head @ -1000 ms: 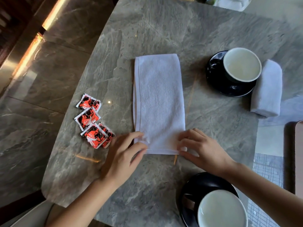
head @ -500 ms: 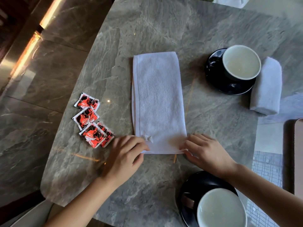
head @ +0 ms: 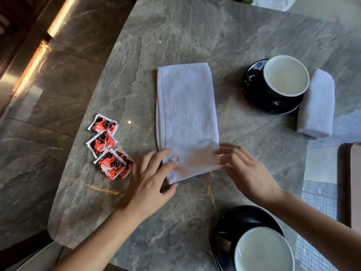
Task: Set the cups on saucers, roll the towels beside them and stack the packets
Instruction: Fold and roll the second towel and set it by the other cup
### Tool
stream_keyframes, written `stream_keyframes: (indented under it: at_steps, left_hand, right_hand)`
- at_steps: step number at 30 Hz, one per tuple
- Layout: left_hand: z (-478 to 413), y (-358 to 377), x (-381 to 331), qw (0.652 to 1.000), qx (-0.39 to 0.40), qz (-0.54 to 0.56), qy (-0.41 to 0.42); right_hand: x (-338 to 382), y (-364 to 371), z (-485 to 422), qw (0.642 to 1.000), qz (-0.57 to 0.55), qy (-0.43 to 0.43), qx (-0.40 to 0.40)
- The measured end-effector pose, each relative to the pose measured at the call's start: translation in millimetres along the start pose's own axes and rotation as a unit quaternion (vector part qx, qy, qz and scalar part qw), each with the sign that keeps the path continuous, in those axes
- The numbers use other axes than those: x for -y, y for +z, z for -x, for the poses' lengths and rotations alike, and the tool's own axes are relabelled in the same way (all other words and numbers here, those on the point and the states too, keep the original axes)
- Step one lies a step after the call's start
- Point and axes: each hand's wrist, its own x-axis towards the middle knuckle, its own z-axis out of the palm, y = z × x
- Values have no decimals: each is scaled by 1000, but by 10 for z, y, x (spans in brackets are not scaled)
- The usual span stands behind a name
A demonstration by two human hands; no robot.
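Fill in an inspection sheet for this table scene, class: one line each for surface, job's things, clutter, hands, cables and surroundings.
Surface: grey marble table, rounded near-left corner.
Job's things: folded white towel lying flat, near end lifted; rolled towel beside the far cup on its black saucer; near cup on a black saucer; four red packets spread out, two overlapping, not stacked.
Clutter: white object at the far edge, unclear.
Hands: left hand and right hand pinch the towel's near corners.
Cables: nothing seen.
Surroundings: polished stone floor, left.
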Motion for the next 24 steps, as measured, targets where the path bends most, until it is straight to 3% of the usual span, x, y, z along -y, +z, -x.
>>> stream_keyframes:
  at_steps: [5, 9, 13, 17, 20, 24]
  left_hand:
    - [-107, -25, -71, 999, 5, 19, 32]
    - [-152, -247, -239, 985, -22, 168, -25]
    - [-169, -360, -380, 940, -22, 334, -68]
    - [-230, -344, -477, 860, 18, 490, -140]
    - [-232, -281, -438, 809, 33, 549, -209]
    - [-257, -250, -348, 747, 47, 595, -293]
  right_hand:
    - [59, -53, -96, 997, -50, 16, -51]
    - [104, -153, -102, 984, -93, 114, -98]
    - [84, -230, -153, 968, -131, 168, -131]
    - [36, -210, -213, 948, -193, 225, -113]
    - [-4, -177, -319, 935, -227, 249, -114]
    - [-112, -177, -535, 921, -266, 279, -48]
